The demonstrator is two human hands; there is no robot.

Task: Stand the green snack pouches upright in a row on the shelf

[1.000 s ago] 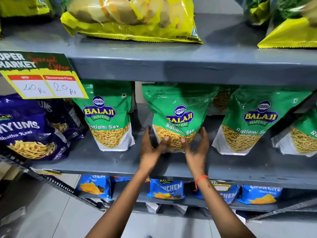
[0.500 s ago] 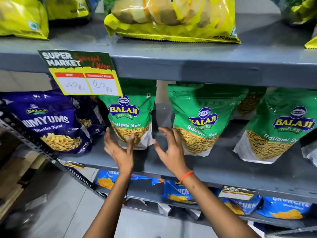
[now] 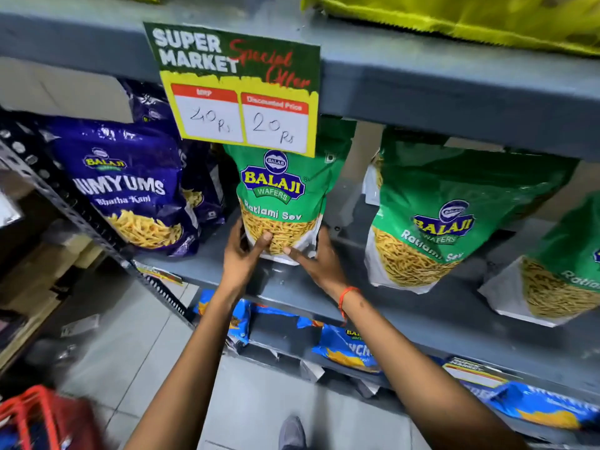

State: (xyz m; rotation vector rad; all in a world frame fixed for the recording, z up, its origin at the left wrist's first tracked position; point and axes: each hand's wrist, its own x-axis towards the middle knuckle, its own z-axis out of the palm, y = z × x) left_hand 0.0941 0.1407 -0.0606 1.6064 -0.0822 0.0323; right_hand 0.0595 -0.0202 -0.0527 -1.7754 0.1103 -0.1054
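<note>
Head view: left hand [image 3: 242, 254] and right hand [image 3: 319, 259] clasp an upright "Balaji Wafers Ratlami Sev" pouch [image 3: 282, 203] on the shelf [image 3: 422, 306].

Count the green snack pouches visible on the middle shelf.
3: left pouch between both hands, middle pouch, right pouch cut off at the frame edge. More may sit behind.

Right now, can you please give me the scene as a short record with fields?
shelf: grey metal, middle level
held pouch: green, upright, under the price sign
left hand: grips the pouch's bottom left
right hand: grips the pouch's bottom right
next green pouch: to the right, leaning
purple bag: to the left
</note>
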